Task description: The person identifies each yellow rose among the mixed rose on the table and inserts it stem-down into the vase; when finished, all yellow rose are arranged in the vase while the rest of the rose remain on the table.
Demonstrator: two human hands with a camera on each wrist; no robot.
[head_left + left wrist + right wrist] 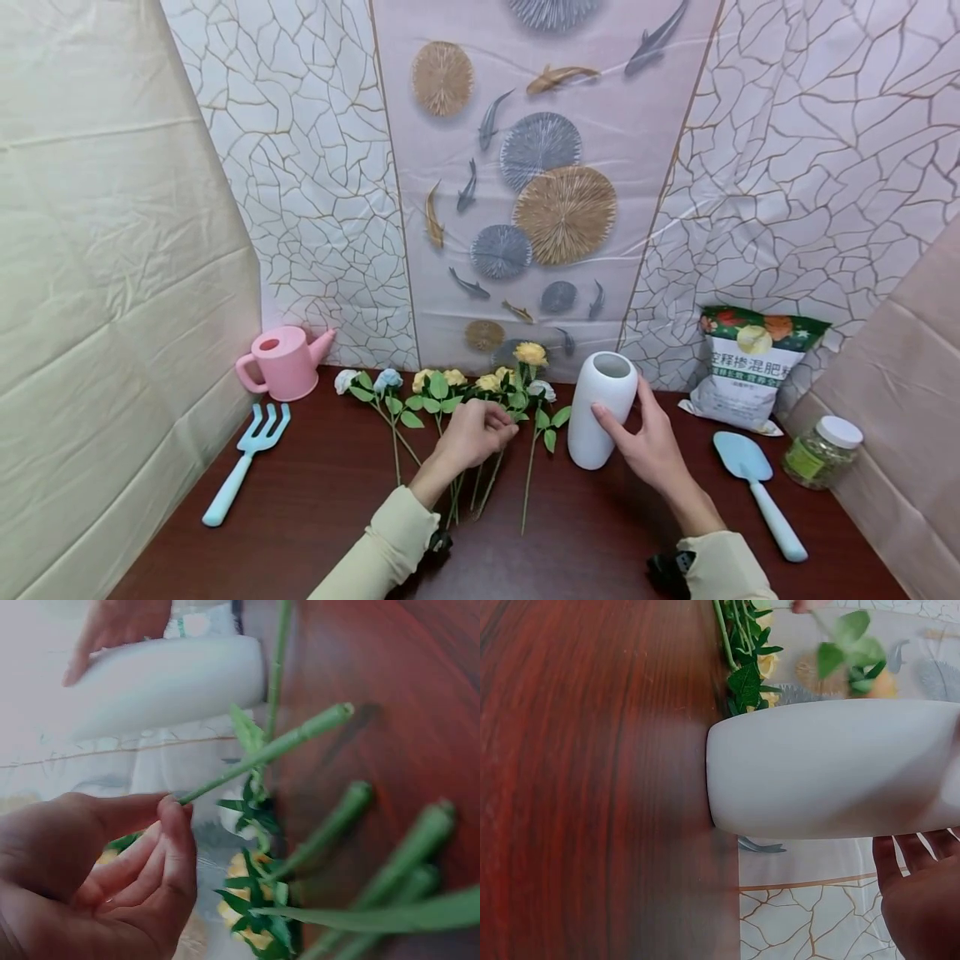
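Note:
My left hand (pixel 471 435) pinches the green stem (pixel 270 753) of a yellow artificial flower (pixel 531 354) between thumb and fingertips. Its bloom stands higher than the other flowers, and the stem's cut end points down toward the table in the left wrist view. With thumb and fingers on either side, my right hand (pixel 654 443) holds a white vase (pixel 594 425), which is upright on the table with its round mouth facing up. Beneath and around the left hand lie several more flowers, among them a blue one (pixel 387 381) and a white one (pixel 346 382).
A pink watering can (pixel 288 367) and a light blue hand fork (pixel 243 467) are at the left of the dark wooden table (pixel 315 517). To the right are a fertilizer bag (pixel 742 375), a light blue trowel (pixel 757 487) and a white-lidded jar (pixel 821 454). Patterned cloth hangs behind.

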